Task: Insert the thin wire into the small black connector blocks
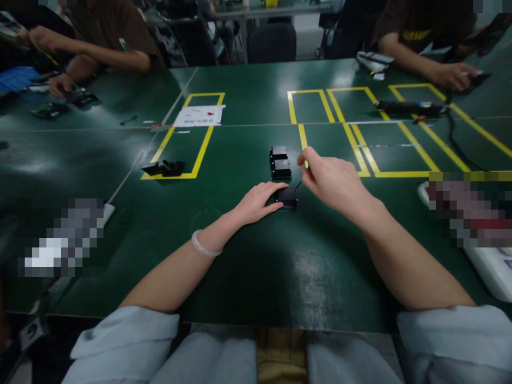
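Note:
A small black box-shaped part (pixel 287 197) lies on the green table (pixel 248 277) in front of me. My left hand (pixel 260 202) grips it from the left, fingers on its far edge and thumb on its near side. My right hand (pixel 330 178) is closed around a thin dark tool (pixel 298 185), whose lower end reaches the part's upper right corner. Just beyond, two similar black parts (pixel 280 162) sit one behind the other. What the tool's tip touches is too small to tell.
Black pieces (pixel 164 168) lie at the left by a yellow-taped outline, with a white paper (pixel 199 115) behind. A black cylindrical tool (pixel 412 108) with a cable lies at the right. Blurred devices flank me. Two people work across the table.

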`<state>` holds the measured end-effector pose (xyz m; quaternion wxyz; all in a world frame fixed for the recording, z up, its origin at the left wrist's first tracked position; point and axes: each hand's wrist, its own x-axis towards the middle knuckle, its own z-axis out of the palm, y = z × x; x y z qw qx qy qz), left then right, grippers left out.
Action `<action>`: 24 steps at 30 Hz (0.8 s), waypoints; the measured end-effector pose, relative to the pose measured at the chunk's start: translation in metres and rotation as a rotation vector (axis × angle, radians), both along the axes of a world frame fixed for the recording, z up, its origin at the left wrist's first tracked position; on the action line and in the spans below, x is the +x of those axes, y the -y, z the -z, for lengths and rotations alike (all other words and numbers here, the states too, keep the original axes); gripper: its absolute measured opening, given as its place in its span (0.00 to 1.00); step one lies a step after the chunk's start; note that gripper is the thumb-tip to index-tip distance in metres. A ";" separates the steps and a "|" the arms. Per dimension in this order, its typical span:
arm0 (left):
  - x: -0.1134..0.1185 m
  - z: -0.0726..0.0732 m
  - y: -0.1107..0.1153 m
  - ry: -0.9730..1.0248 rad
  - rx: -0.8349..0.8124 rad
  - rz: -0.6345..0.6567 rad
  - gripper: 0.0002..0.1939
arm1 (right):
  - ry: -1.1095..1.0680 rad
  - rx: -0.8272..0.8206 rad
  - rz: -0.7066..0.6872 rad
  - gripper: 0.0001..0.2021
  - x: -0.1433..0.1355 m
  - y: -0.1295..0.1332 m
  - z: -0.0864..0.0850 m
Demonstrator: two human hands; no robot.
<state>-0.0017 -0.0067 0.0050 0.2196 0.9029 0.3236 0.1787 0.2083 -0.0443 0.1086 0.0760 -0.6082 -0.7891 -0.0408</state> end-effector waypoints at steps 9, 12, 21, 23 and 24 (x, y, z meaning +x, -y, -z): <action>0.000 0.001 0.000 0.003 0.014 0.011 0.25 | 0.026 0.005 0.014 0.18 0.000 0.000 0.000; 0.000 0.002 -0.001 0.005 0.017 0.012 0.24 | 0.068 0.005 0.033 0.18 -0.001 0.000 0.001; 0.000 0.003 -0.001 0.006 0.022 0.012 0.25 | -0.019 0.007 -0.002 0.17 0.000 0.000 0.002; 0.000 0.002 -0.001 0.005 0.021 0.014 0.25 | -0.016 0.003 0.002 0.18 0.001 0.000 0.002; 0.000 0.002 -0.001 0.004 0.021 0.014 0.25 | -0.011 0.001 0.003 0.18 0.000 0.000 0.002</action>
